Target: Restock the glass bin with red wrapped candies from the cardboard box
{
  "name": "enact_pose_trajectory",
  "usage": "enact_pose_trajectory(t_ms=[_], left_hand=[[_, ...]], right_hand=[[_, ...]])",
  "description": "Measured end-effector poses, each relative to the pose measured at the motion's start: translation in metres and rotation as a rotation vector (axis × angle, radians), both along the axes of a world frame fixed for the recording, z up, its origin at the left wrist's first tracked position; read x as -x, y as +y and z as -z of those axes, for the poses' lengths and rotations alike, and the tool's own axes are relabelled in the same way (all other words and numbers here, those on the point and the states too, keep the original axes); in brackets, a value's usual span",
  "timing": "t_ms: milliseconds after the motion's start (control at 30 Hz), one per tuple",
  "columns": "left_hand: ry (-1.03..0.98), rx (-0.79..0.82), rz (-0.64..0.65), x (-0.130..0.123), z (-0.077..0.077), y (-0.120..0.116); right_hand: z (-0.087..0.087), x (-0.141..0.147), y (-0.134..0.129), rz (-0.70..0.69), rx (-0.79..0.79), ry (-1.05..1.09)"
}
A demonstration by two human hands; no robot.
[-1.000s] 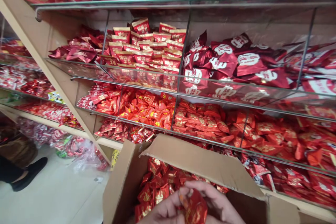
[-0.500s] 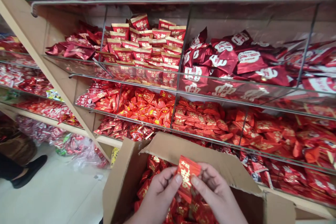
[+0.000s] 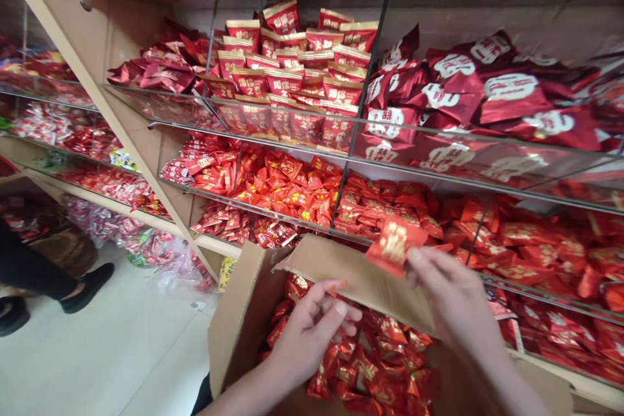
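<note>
My right hand (image 3: 441, 279) pinches a small red packet (image 3: 397, 244) with gold lettering by its right edge. It holds the packet up over the carton's back flap, in front of the lower shelf. My left hand (image 3: 324, 318) hovers over the open cardboard box (image 3: 238, 318), its fingers loosely bent and apart. I see nothing held in it, though a small orange-red patch shows at one fingertip. Below both hands lie many red wrapped packets (image 3: 375, 370) inside the box.
Glass-fronted shelves (image 3: 273, 133) hold gold-edged red packets (image 3: 285, 81), maroon packets (image 3: 511, 88) and bright red ones (image 3: 292, 185). A wooden upright (image 3: 112, 110) divides the racks. At left, a person's leg and black shoe (image 3: 88, 286) stand near plastic bags of sweets (image 3: 156, 250) on the floor.
Both hands held the packet between them over the box. Now my left hand has let go, and my right hand has lifted the packet up and to the right. The view has shifted slightly.
</note>
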State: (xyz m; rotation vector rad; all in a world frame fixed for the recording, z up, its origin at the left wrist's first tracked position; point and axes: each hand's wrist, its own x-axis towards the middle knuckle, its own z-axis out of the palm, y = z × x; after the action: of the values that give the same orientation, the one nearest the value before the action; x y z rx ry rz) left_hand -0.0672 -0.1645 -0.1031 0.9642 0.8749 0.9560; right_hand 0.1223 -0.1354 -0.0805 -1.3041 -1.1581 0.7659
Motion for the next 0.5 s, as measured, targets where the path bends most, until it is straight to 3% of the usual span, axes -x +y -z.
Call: enact_pose_trajectory(t_ms=[100,233,367,500], left_hand=[[0.061,0.030,0.075,0.004,0.009,-0.006],[0.110,0.058,0.181,0.005,0.031,-0.018],[0.143,0.091,0.203,0.013,0.046,-0.024],[0.193,0.102,0.238,0.024,0.048,-0.024]], right_hand=[[-0.024,-0.014,0.053,0.141,-0.035,0.029],[-0.044,-0.002,0.108,0.053,0.118,0.034],[-0.043,0.017,0.127,-0.041,0.215,-0.080],[-0.038,0.018,0.134,-0.066,0.271,-0.243]])
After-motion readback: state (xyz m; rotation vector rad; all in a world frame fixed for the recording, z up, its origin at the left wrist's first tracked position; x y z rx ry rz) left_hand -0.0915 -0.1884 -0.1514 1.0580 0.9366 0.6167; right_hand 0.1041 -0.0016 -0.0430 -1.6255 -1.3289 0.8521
